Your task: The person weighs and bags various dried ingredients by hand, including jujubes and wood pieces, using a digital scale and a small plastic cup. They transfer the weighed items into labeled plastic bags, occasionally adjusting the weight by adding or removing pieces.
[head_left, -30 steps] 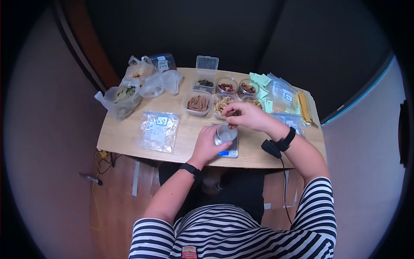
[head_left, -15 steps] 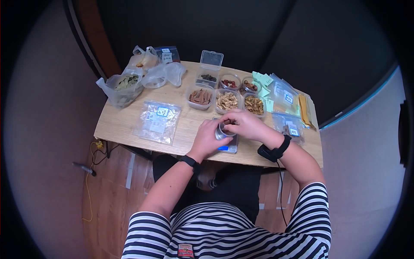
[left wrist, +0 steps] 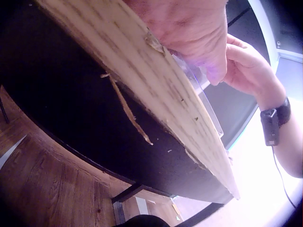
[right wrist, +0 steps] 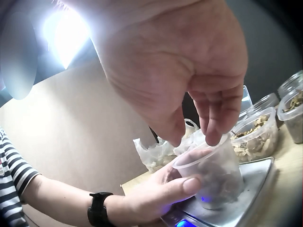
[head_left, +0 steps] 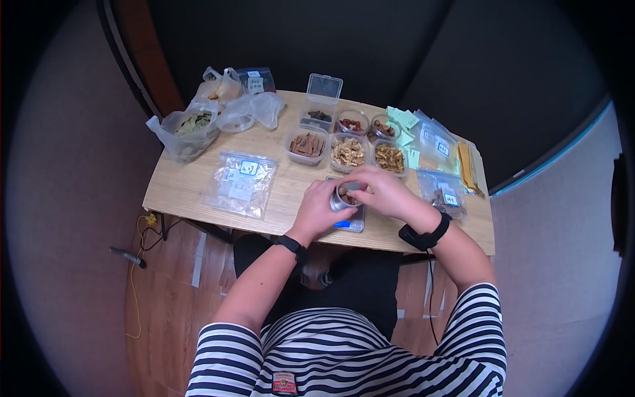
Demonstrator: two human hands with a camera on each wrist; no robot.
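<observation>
A clear plastic cup is held from the left by the left hand, its fingers curled round the wall. Directly above the cup's mouth is the right hand, reached in from the right; its fingers are bent, the thumb is kept apart, and nothing is seen between them. The cup's long axis is pointed roughly up at those fingertips, over a flat scale — any slight tilt cannot be told. Brown pieces are contained in it.

Nearest, lettering is borne by a red and white shirt patch, too small to be read. The scale's blue display is lit, its figures unclear. Beyond, blue-bordered labels are carried by a left clear bag and a right clear bag — "g" seems to be written on each. Farther right, handwriting on green notes cannot be made out.
</observation>
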